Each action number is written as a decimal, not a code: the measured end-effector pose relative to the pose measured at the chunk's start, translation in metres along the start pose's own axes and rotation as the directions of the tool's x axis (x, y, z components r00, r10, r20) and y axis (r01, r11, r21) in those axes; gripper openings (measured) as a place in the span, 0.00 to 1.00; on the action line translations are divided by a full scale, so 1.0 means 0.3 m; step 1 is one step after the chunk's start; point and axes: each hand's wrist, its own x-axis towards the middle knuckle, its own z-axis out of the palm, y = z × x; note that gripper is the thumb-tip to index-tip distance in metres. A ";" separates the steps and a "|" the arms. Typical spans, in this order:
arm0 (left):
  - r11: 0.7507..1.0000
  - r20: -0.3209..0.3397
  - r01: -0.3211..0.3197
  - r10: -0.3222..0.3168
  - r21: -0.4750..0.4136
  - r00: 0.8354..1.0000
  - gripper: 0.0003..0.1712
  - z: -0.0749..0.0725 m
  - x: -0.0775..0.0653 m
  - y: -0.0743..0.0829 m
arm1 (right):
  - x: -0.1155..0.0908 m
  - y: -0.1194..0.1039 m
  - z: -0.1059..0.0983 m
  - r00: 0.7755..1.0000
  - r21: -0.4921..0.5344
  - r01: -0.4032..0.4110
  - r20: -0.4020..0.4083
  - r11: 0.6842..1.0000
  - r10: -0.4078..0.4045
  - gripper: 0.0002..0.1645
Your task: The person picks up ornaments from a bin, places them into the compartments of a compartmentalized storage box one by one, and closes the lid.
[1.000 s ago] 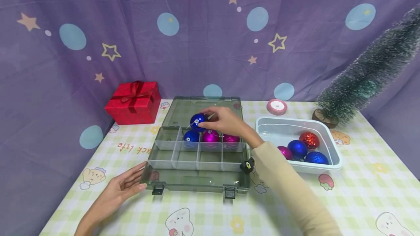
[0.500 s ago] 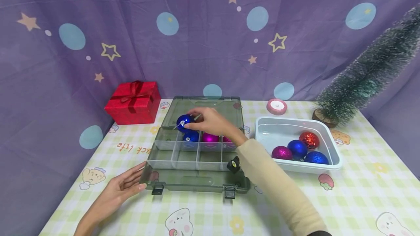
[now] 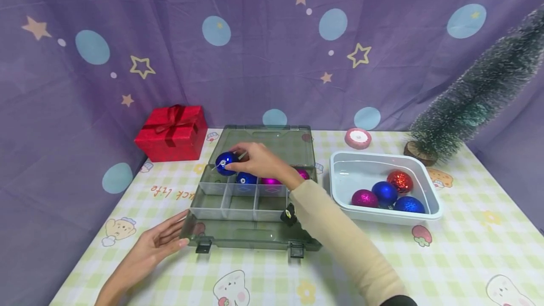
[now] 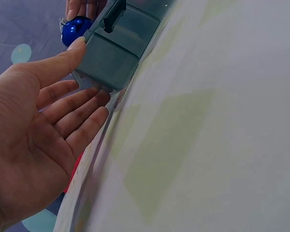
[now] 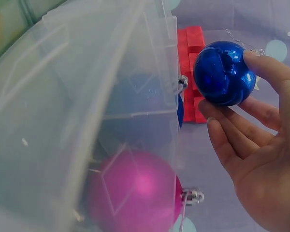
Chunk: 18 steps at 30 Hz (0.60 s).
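- Head view takes in the tabletop, spread with a pale green checked cloth printed with small cartoon figures, and a purple backdrop of stars and dots behind it.
- A frosted miniature tree leans at the far right, its wooden base on the cloth.
- The grey see-through organiser box lies open in the middle, lid folded back, its inside split into compartments.
- A white tub sits just right of the box and holds one red, one magenta and two blue baubles.
- A red gift box with a ribbon stands at the far left corner.
- The right hand, in a beige sleeve, reaches across the box; its grip is a fingertip pinch on the shiny blue bauble.
- That blue bauble hangs above the back-left compartment, not resting in it; the right wrist view shows fingertips on either side of it.
- The left hand lies palm up, fingers straight and loose, its grip wide and holding nothing, with fingertips touching the box's front-left corner.
- In the back row sit another blue bauble and a magenta bauble, partly hidden by the arm.
- A small pink ribbon spool lies behind the tub.
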 end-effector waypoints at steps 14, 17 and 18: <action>1.000 0.005 0.005 -0.005 -0.002 1.000 0.39 0.000 0.002 0.002 | 0.040 -0.018 0.043 0.999 -0.060 -0.011 -0.034 0.998 0.009 0.30; 1.000 0.005 0.001 -0.001 -0.006 1.000 0.39 0.001 0.003 0.002 | 0.044 -0.022 0.049 0.999 -0.078 -0.020 -0.043 0.997 0.016 0.31; 1.000 0.005 0.001 -0.001 -0.007 1.000 0.39 0.001 0.003 0.002 | 0.045 -0.022 0.051 0.999 -0.083 -0.020 -0.043 0.996 0.017 0.31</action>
